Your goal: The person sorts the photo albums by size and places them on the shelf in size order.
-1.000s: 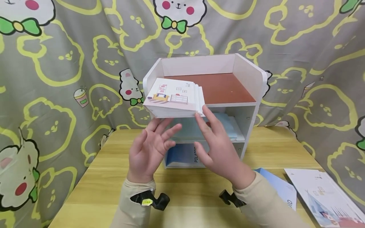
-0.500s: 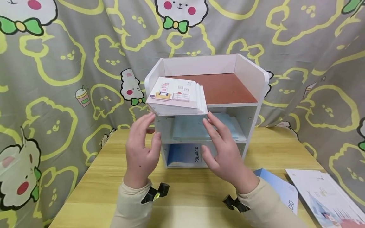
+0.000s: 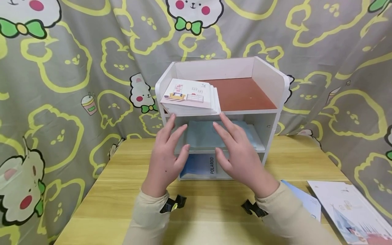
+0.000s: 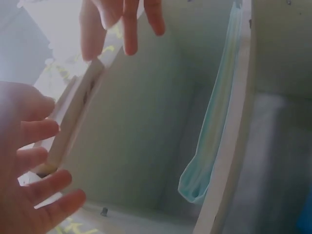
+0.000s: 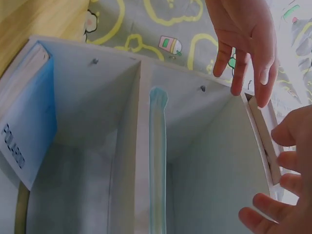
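Note:
A stack of thin white books [image 3: 190, 97] with a printed room scene on the cover lies on the left part of the cabinet's top shelf. Its front edge sits near the shelf's front lip. My left hand [image 3: 166, 154] is raised with spread fingers, one fingertip right at the stack's lower left front. At the lower right front corner, my right hand [image 3: 240, 154] has its index fingertip against the stack, its other fingers loosely extended. Neither hand grips anything. The white cabinet [image 3: 269, 85] has a brown top shelf [image 3: 242, 98].
A pale teal flat pouch [image 3: 202, 136] lies on the middle shelf. Below it stands a blue book marked POLAROID [image 3: 197, 165]. On the wooden table [image 3: 122, 190] at right are another blue book [image 3: 304, 200] and a white illustrated book [image 3: 346, 204]. A patterned curtain [image 3: 76, 112] hangs behind.
My left hand has turned from palm-up under the stack to fingertips at its front. The stack has shifted back and lower onto the top shelf. My right hand stays near its corner.

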A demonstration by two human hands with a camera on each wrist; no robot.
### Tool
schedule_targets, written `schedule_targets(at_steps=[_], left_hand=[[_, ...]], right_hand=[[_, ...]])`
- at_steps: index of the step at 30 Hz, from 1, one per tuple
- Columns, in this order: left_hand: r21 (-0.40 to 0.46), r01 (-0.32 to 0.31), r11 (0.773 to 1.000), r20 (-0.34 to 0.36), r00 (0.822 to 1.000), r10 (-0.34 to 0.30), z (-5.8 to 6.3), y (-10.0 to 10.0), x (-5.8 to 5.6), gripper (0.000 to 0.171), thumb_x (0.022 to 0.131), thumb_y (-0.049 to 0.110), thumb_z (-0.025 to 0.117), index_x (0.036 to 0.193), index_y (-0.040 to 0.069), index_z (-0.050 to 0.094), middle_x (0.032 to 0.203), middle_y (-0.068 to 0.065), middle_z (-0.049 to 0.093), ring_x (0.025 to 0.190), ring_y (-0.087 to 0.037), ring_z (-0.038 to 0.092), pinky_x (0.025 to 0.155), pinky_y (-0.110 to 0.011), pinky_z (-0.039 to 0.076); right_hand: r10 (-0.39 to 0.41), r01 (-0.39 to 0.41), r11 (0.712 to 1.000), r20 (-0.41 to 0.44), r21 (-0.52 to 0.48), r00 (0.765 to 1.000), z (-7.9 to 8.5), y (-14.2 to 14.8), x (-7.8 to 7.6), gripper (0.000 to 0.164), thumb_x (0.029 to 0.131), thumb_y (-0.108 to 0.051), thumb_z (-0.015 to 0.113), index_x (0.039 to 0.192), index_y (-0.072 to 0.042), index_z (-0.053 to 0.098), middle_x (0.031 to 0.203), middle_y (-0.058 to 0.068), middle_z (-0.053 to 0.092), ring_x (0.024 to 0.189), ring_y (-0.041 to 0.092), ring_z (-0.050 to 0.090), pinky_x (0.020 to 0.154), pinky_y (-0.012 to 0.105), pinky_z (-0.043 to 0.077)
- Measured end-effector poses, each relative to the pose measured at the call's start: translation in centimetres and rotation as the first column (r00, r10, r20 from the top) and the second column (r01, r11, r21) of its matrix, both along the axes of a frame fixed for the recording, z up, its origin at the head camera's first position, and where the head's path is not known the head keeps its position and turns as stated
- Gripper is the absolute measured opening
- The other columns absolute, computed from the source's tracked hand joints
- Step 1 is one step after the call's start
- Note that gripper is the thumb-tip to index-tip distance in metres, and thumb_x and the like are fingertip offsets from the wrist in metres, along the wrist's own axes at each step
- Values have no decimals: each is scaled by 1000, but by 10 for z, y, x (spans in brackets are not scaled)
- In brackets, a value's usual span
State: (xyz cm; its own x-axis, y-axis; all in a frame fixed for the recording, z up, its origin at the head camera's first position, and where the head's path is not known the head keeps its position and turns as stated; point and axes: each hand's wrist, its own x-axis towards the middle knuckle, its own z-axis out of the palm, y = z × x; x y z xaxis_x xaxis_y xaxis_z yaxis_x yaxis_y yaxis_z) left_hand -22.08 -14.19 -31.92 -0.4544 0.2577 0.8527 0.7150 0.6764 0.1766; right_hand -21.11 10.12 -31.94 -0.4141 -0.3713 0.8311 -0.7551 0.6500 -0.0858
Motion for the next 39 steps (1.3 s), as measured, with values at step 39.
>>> schedule_targets(at_steps=[39], left_hand=[[189, 277, 942, 338, 883, -327, -9, 11, 7, 49, 97, 16, 64, 145, 17, 54, 160, 2, 35, 110, -29, 61, 90, -41, 54]], right_hand=[[-209, 177, 970, 200, 166, 957, -25, 58, 22, 39, 88, -20, 72, 125, -10, 68, 138, 17, 56, 120, 41, 54, 94, 59, 48]])
